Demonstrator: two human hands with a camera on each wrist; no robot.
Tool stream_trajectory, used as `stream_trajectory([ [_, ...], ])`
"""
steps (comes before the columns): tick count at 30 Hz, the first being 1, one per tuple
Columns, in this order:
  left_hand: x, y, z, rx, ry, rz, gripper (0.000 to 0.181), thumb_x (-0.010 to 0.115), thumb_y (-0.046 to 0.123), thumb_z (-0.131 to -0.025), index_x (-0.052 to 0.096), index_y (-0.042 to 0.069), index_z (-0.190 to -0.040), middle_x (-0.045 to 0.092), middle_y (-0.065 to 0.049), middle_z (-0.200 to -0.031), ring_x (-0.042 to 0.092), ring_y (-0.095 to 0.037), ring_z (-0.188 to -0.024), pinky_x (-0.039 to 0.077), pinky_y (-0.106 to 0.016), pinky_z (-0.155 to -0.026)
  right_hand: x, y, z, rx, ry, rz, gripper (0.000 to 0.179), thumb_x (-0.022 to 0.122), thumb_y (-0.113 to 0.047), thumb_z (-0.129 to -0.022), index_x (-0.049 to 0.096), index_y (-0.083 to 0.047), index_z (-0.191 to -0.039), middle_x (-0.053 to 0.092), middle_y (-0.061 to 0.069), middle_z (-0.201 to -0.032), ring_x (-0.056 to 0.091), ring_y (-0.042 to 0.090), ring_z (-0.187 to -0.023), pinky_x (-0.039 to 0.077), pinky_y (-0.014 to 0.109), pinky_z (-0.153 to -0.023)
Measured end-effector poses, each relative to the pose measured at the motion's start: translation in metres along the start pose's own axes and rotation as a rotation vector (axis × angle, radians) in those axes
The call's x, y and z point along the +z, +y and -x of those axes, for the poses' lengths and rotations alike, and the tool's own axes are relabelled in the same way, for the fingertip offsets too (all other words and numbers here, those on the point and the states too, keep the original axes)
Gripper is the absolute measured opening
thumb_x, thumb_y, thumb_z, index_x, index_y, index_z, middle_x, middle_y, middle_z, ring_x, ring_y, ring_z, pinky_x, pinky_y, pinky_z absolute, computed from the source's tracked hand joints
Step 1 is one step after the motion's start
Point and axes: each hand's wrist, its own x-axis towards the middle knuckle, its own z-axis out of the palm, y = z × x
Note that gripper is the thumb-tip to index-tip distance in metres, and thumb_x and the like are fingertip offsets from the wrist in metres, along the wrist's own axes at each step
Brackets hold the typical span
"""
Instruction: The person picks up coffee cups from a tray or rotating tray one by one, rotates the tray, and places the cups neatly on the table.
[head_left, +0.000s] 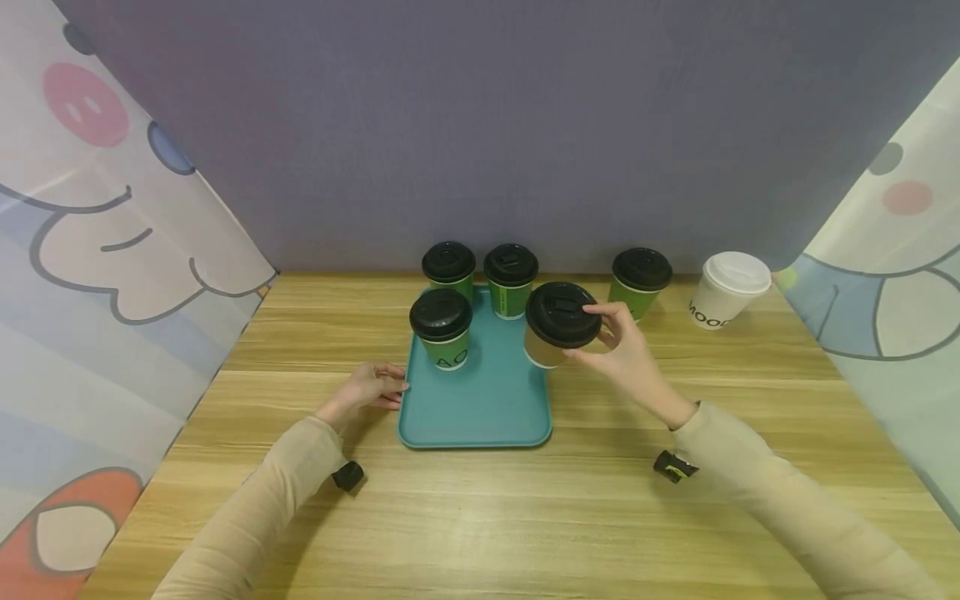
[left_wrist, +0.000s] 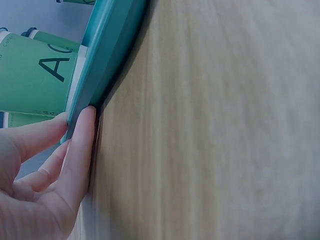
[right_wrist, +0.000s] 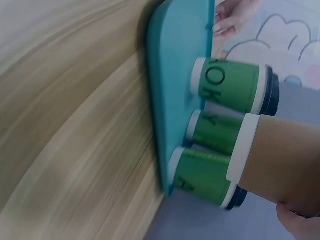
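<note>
The tapered brown cup [head_left: 542, 349] with its glossy, round black lid [head_left: 561, 313] sits between my right grip's [head_left: 622, 346] curled fingers, over the smooth teal tray's [head_left: 480, 412] right edge; my left grip [head_left: 365, 387] pinches the opposite rim on the wood-grained desk [head_left: 480, 525].

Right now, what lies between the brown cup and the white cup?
In the head view, a black-lidded green cup stands between the white cup and the brown cup; the right hand, gripping the brown cup, also occupies part of that stretch.
</note>
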Motion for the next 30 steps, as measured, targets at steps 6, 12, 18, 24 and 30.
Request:
stream_trajectory([
  [6,0.0,0.0,0.001,0.014,-0.003,-0.009,0.04,0.057,0.002,-0.084,0.043,-0.012,-0.119,0.057,-0.008,-0.077,0.058,-0.013,-0.062,0.055,-0.029,-0.065,-0.022,0.009,0.004,0.036,0.047,0.076,0.059,0.069,0.015,-0.065,0.037,0.009,-0.115,0.042,0.005,-0.116,0.045,0.003,-0.106,0.04,0.031,-0.096],
  [12,0.0,-0.001,0.002,0.021,-0.009,-0.016,0.041,0.057,0.003,-0.084,0.042,-0.013,-0.119,0.056,-0.007,-0.076,0.057,-0.013,-0.062,0.055,-0.028,-0.065,-0.045,0.019,0.01,0.03,0.108,0.119,0.058,0.068,0.014,-0.067,0.036,0.01,-0.116,0.042,-0.001,-0.116,0.044,-0.004,-0.101,0.04,0.01,-0.089],
  [18,0.0,-0.001,-0.001,0.008,-0.005,0.003,0.042,0.058,0.004,-0.083,0.043,-0.012,-0.119,0.057,-0.007,-0.075,0.058,-0.013,-0.062,0.055,-0.029,-0.064,-0.07,0.026,0.015,0.06,0.164,0.202,0.061,0.069,0.009,-0.069,0.035,0.005,-0.12,0.038,0.005,-0.121,0.043,0.003,-0.108,0.041,0.014,-0.091],
  [24,0.0,-0.002,-0.002,-0.003,0.003,0.001,0.041,0.058,0.003,-0.084,0.043,-0.012,-0.119,0.058,-0.007,-0.075,0.058,-0.013,-0.062,0.055,-0.029,-0.065,-0.088,0.033,0.019,0.091,0.24,0.23,0.058,0.07,0.007,-0.07,0.04,-0.001,-0.119,0.038,-0.003,-0.118,0.043,0.005,-0.108,0.041,0.011,-0.088],
  [30,-0.001,-0.002,-0.002,0.001,0.002,-0.004,0.042,0.058,0.004,-0.084,0.042,-0.012,-0.12,0.057,-0.008,-0.078,0.058,-0.013,-0.063,0.055,-0.029,-0.065,-0.107,0.045,0.024,0.122,0.304,0.212,0.055,0.069,0.005,-0.071,0.041,-0.005,-0.118,0.038,-0.004,-0.114,0.045,0.002,-0.102,0.041,0.008,-0.086],
])
